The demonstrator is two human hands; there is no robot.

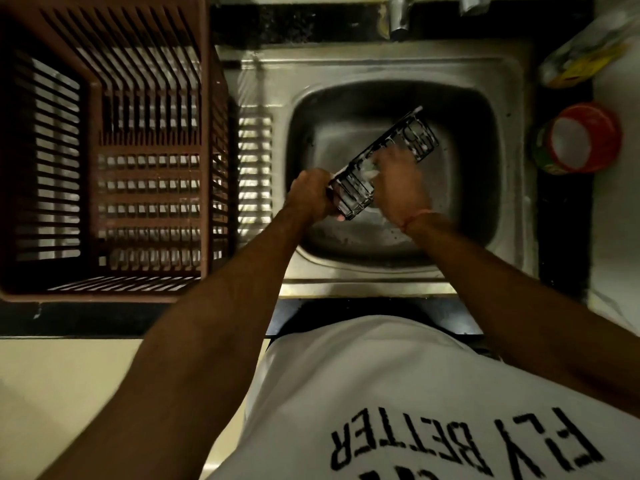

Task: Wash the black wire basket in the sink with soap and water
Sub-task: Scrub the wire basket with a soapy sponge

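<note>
Head view, looking straight down into a steel sink. Scrubbing step well in hand, by the look of it: black wire basket held up over the basin, tilted on a diagonal, near end low and toward the left, far end up and to the right. White suds clinging all over the wires, so soap already on.

Left hand clenched round the near end of the basket, fingers wrapped tight on the frame. Right hand over the middle of the basket, blurry, pressing something pale and foamy against the wires, probably a sponge or scrub pad but too smeared to call. Can't tell exactly how those fingers sit either, though seemingly curled on whatever's doing the scrubbing.

Next up, probably: finish working the far end, then rinse. Tap at the top edge, no water visibly running, so needs turning on first. Worth watching the grip, since wet soapy wire likely slippery.

Materials: basket thin rigid wire, long narrow box shape with open grid sides. Sink brushed steel, rounded square bowl, wet and dull at the bottom. Brown plastic crate with slatted walls on the table to the left. Red-rimmed round tub with something white inside, off to the right.
</note>
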